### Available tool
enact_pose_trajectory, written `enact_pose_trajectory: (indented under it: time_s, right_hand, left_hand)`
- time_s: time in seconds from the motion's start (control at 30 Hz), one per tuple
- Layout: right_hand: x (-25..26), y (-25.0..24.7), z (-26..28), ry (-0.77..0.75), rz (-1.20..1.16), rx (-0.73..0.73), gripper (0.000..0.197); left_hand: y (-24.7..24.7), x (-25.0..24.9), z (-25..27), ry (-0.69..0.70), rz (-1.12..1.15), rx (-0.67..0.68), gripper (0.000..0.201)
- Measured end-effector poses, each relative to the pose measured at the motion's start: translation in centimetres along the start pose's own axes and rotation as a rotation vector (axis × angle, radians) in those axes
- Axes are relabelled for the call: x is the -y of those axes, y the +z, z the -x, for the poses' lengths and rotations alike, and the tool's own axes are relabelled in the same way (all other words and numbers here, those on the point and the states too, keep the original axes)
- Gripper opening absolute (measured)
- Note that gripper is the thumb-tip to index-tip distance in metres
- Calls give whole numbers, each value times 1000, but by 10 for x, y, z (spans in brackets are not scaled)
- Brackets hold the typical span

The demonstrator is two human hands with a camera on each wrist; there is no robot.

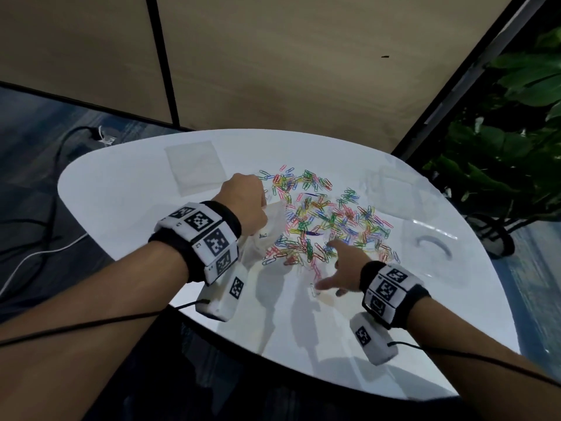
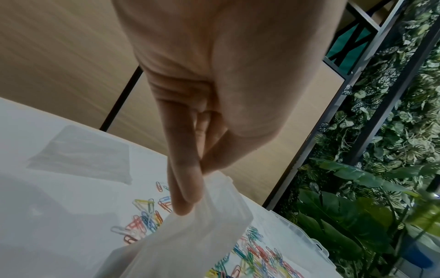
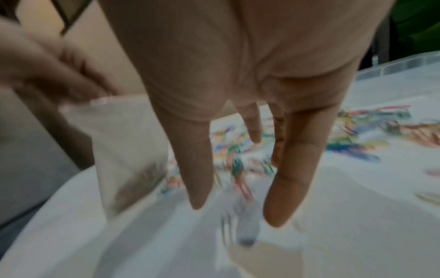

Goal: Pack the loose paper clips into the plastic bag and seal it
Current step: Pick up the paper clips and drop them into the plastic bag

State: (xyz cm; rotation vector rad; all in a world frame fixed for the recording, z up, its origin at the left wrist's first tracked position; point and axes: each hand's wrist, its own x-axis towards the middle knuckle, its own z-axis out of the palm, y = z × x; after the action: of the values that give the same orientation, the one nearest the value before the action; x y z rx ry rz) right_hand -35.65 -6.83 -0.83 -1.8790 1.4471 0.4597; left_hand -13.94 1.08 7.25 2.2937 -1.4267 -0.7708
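Observation:
Many coloured paper clips (image 1: 321, 220) lie scattered across the middle of the white table (image 1: 121, 189). My left hand (image 1: 246, 202) pinches the top edge of a clear plastic bag (image 1: 267, 232), which hangs down at the left edge of the pile. In the left wrist view my fingertips (image 2: 188, 199) pinch the bag (image 2: 214, 235) above the clips (image 2: 145, 220). My right hand (image 1: 334, 268) hovers open, fingers spread, over the near edge of the pile. The right wrist view is blurred: spread fingers (image 3: 197, 169), clips (image 3: 357, 135) and the bag (image 3: 128, 150) to the left.
A flat stack of spare clear bags (image 1: 195, 168) lies at the back left of the table. A transparent plastic box (image 1: 431, 238) sits at the right of the clips. One pale clip (image 1: 314, 289) lies alone near my right hand. Leafy plants (image 1: 516, 132) stand beyond the right edge.

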Motion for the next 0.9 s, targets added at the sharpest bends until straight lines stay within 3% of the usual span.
enact_pose_trajectory:
  time_s: [0.1, 0.33, 0.57, 0.67, 0.77, 0.9]
  right_hand:
    - [-14, 31, -9, -53, 176, -59, 112]
    - [1, 35, -44, -227, 90, -322, 72]
    - [10, 52, -74, -475, 522, -372, 45]
    - [11, 47, -72, -461, 554, -384, 21]
    - [7, 37, -65, -386, 519, -397, 21]
    - [1, 16, -56, -233, 220, -400, 21]
  left_hand:
    - [-3, 1, 1, 0, -21, 5, 28]
    - [-4, 2, 0, -7, -34, 20, 21]
    - [-9, 8, -2, -15, -7, 17, 28]
    - [-8, 8, -2, -17, -6, 13, 26]
    - [-6, 7, -2, -16, -13, 13, 23]
    - [-3, 6, -4, -15, -25, 14, 22]
